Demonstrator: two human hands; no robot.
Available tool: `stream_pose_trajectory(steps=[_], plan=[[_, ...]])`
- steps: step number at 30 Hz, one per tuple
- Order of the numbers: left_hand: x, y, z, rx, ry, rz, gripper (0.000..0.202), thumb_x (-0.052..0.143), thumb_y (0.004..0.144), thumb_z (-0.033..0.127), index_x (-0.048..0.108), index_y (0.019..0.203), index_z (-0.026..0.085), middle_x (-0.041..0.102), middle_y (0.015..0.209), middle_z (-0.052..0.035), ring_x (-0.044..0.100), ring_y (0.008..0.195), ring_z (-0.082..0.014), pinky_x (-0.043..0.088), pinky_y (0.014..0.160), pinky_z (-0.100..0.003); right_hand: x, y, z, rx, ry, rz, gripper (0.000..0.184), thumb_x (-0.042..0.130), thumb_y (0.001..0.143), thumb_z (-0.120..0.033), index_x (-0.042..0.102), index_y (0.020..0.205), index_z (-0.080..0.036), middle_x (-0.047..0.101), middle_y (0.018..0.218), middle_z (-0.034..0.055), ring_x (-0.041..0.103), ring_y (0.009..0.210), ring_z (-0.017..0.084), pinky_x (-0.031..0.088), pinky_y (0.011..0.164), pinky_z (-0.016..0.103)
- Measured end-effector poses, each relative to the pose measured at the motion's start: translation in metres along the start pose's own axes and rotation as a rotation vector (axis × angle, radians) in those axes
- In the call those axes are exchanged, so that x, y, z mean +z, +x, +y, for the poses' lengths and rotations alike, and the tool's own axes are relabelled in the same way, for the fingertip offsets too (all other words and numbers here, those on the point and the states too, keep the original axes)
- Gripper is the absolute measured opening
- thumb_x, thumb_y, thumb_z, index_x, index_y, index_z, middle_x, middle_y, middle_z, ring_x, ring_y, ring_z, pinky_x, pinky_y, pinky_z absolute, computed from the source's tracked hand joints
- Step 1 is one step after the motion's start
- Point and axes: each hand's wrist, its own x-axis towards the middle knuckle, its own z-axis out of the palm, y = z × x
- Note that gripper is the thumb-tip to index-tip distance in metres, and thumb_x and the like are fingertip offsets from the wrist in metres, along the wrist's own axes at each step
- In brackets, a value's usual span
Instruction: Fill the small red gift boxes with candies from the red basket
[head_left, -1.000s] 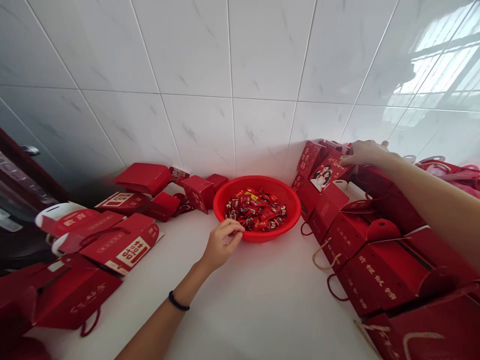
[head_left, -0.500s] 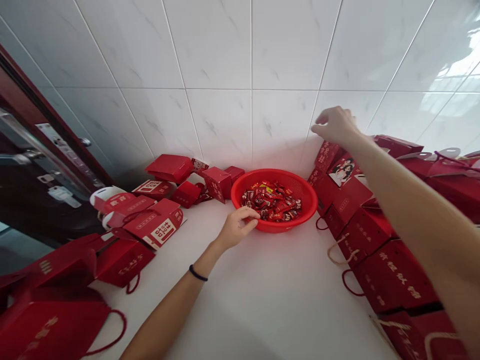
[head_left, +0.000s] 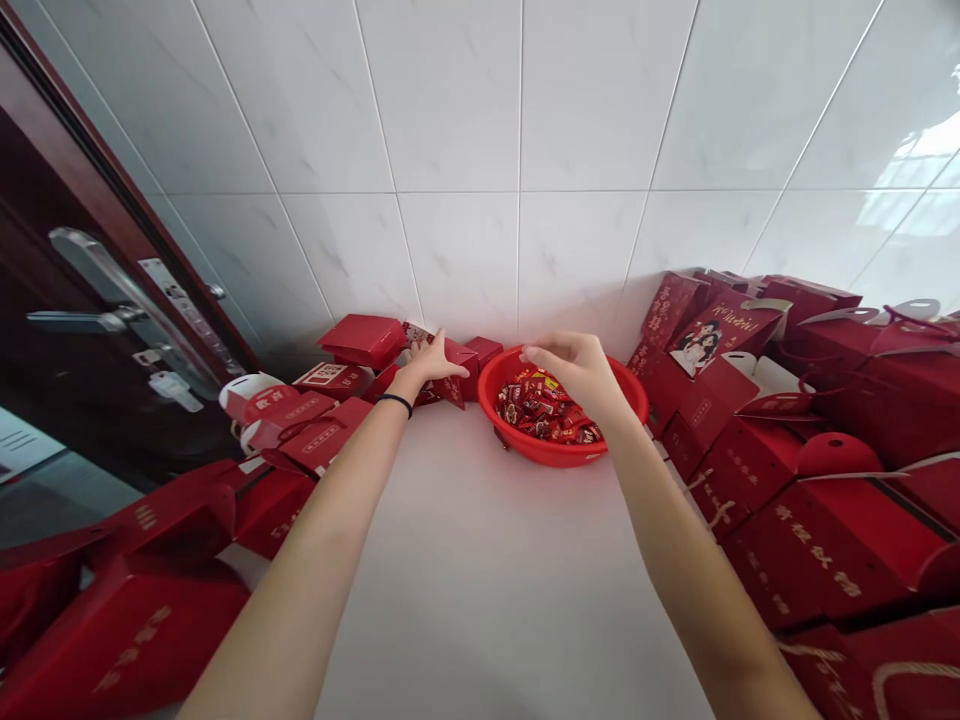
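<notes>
My left hand reaches to the back, its fingers spread over a small red box among other boxes. I cannot tell whether it touches the box. A black band circles that wrist. Over the red plastic basin hovers my right hand, fingers curved and thumb apart, with nothing visible in it. Wrapped candies, mostly red and brown, lie in the basin, partly hidden by this hand and forearm.
Red gift boxes with cord handles are stacked along the right; more boxes line the left. A white table lies between them. Behind is a tiled wall, and at left a dark door with a metal handle.
My right hand has come down and left from above the right-hand boxes to over the basin. My left hand has left the basin's rim and moved back and left to the small boxes.
</notes>
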Motion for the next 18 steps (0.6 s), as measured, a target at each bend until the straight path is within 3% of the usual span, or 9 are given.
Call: stream_pose_trajectory(steps=[2, 5, 9, 11, 12, 14, 18], plan=[[0.001, -0.001, 0.001, -0.006, -0.009, 0.014, 0.115, 0.084, 0.063, 0.041, 0.025, 0.158, 0.013, 0.031, 0.157, -0.0310, 0.027, 0.148, -0.0485, 0.027, 0.116, -0.060, -0.006, -0.012, 0.006, 0.038, 0.033, 0.010, 0.022, 0.071, 0.078, -0.041, 0.073, 0.081, -0.019, 0.076, 0.086, 0.0057, 0.072, 0.088, 0.023, 0.056, 0.083, 0.036], [-0.010, -0.009, 0.000, -0.012, -0.126, 0.171, 0.102, 0.082, 0.065, 0.041, 0.036, 0.152, 0.014, 0.038, 0.153, -0.0281, 0.038, 0.141, -0.0482, 0.036, 0.112, -0.057, -0.019, -0.021, 0.014, 0.078, 0.060, 0.042, 0.024, 0.074, 0.077, -0.043, 0.072, 0.081, -0.019, 0.077, 0.085, 0.0063, 0.073, 0.088, 0.024, 0.057, 0.084, 0.037], [-0.045, -0.028, -0.010, 0.025, -0.416, 0.518, 0.085, 0.080, 0.067, 0.052, 0.049, 0.140, 0.019, 0.053, 0.139, -0.0190, 0.046, 0.135, -0.0425, 0.039, 0.111, -0.057, -0.028, -0.020, 0.023, 0.102, 0.047, 0.077, 0.028, 0.075, 0.076, -0.045, 0.071, 0.089, -0.020, 0.076, 0.088, 0.0065, 0.073, 0.091, 0.024, 0.057, 0.084, 0.037], [-0.061, -0.041, -0.014, 0.045, -0.675, 0.573, 0.069, 0.070, 0.076, 0.062, 0.056, 0.129, 0.020, 0.063, 0.124, -0.0136, 0.057, 0.124, -0.0370, 0.045, 0.106, -0.054, -0.028, -0.019, 0.026, 0.081, 0.037, 0.082, 0.032, 0.074, 0.077, -0.046, 0.070, 0.095, -0.020, 0.076, 0.090, 0.0064, 0.073, 0.091, 0.024, 0.058, 0.084, 0.038], [-0.066, -0.048, -0.014, 0.065, -0.831, 0.522, 0.062, 0.061, 0.081, 0.067, 0.060, 0.121, 0.019, 0.067, 0.113, -0.0115, 0.062, 0.116, -0.0342, 0.050, 0.101, -0.052, -0.027, -0.019, 0.027, 0.058, 0.032, 0.083, 0.034, 0.074, 0.078, -0.047, 0.069, 0.099, -0.021, 0.076, 0.093, 0.0063, 0.072, 0.090, 0.023, 0.058, 0.083, 0.038], [-0.068, -0.065, -0.010, 0.112, -1.087, 0.279, 0.064, 0.043, 0.088, 0.074, 0.065, 0.107, 0.018, 0.070, 0.093, -0.0095, 0.070, 0.099, -0.0308, 0.056, 0.089, -0.048, -0.024, -0.020, 0.024, -0.005, 0.018, 0.076, 0.041, 0.073, 0.079, -0.050, 0.066, 0.110, -0.023, 0.074, 0.104, 0.0066, 0.071, 0.089, 0.022, 0.058, 0.082, 0.038], [-0.046, -0.096, 0.012, 0.052, -1.179, -0.308, 0.078, 0.032, 0.085, 0.083, 0.070, 0.093, 0.016, 0.072, 0.077, -0.0121, 0.073, 0.076, -0.0296, 0.060, 0.074, -0.046, -0.020, -0.034, 0.004, -0.131, -0.062, -0.058, 0.057, 0.075, 0.080, -0.050, 0.058, 0.130, -0.031, 0.068, 0.125, 0.0065, 0.068, 0.083, 0.020, 0.058, 0.076, 0.037]])
